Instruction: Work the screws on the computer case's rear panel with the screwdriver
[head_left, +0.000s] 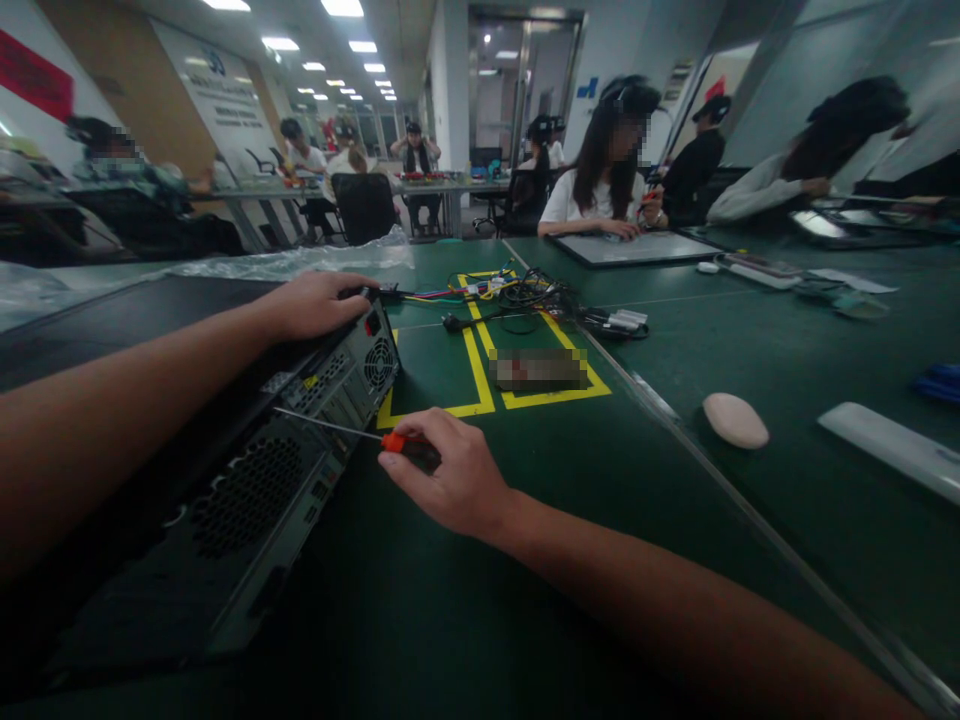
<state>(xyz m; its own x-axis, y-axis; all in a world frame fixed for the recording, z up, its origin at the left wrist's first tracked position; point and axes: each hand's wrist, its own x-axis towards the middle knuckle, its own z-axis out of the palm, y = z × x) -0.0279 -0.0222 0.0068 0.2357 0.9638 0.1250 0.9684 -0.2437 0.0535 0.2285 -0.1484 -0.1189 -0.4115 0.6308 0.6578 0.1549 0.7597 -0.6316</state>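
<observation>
A black desktop computer case (pixel 247 480) lies on its side on the green table (pixel 525 560), its rear panel with fan grille facing me. My left hand (pixel 319 303) rests palm down on the case's top far edge, fingers curled over it. My right hand (pixel 450 475) grips a screwdriver (pixel 341 432) with an orange-and-black handle. The thin shaft points left, its tip against the case's rear panel.
A bundle of coloured cables (pixel 517 295) lies beyond the case inside yellow floor-tape markings (pixel 480 385). A pale oval mouse-like object (pixel 735 420) and a white bar (pixel 889 450) sit to the right. Crumpled clear plastic (pixel 300 262) lies behind. Several people work at tables further back.
</observation>
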